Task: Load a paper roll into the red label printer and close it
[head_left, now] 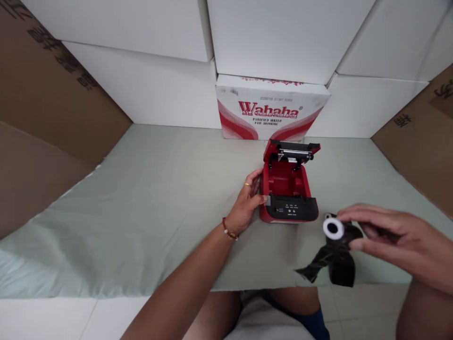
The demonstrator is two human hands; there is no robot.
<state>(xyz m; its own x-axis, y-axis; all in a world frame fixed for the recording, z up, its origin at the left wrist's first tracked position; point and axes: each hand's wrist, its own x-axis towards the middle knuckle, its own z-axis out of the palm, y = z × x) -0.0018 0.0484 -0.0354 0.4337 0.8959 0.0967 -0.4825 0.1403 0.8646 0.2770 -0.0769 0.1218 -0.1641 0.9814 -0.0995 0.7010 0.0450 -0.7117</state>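
A red and black label printer [289, 210] stands on the cloth with its lid [292, 150] raised, showing a red hollow compartment [286, 182]. My left hand [247, 200] grips the printer's left side, with the thumb on the front left corner of its black panel and the fingers along the side wall. To the right of the printer, my right hand [382, 233] pinches a small white paper roll [327, 234] with a dark core, its end facing the camera. Crumpled black plastic wrapping [341, 268] lies beneath and behind the roll; whether the fingers also touch it I cannot tell.
A pale green cloth [159, 203] covers the table. Behind the printer stands a white and red water carton [272, 111], backed by stacked white boxes [148, 85]. Brown cardboard walls rise at the left [53, 108] and right [421, 127]. The table's front edge runs above my legs.
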